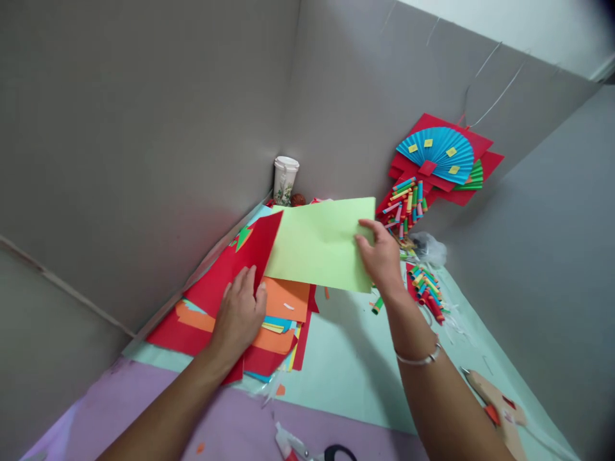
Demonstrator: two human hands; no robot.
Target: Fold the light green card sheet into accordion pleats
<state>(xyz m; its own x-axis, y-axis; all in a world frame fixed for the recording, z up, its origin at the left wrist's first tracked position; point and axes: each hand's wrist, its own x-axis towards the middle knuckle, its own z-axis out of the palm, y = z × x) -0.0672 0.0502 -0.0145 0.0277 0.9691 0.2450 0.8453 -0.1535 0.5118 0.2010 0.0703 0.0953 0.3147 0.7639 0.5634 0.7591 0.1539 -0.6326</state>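
My right hand (382, 259) pinches the right edge of a light green sheet of paper (319, 243), thumb and fingers closed on it. The sheet is held up over the pile, its left part next to the red paper. My left hand (239, 314) grips a red sheet of paper (264, 240), which is tilted up, with fingers on its left face and the thumb around its right edge. Under and beside the left hand lies a pile of coloured paper, with an orange sheet (288, 298) and red, blue and yellow pieces showing.
A white patterned cup (285, 179) stands in the back corner. A blue paper fan (439, 153) on red card hangs at right, above small rolled paper tubes (427, 288). A glue gun (494, 403) lies at right; scissors (312, 451) lie at the front edge. Grey walls surround the table.
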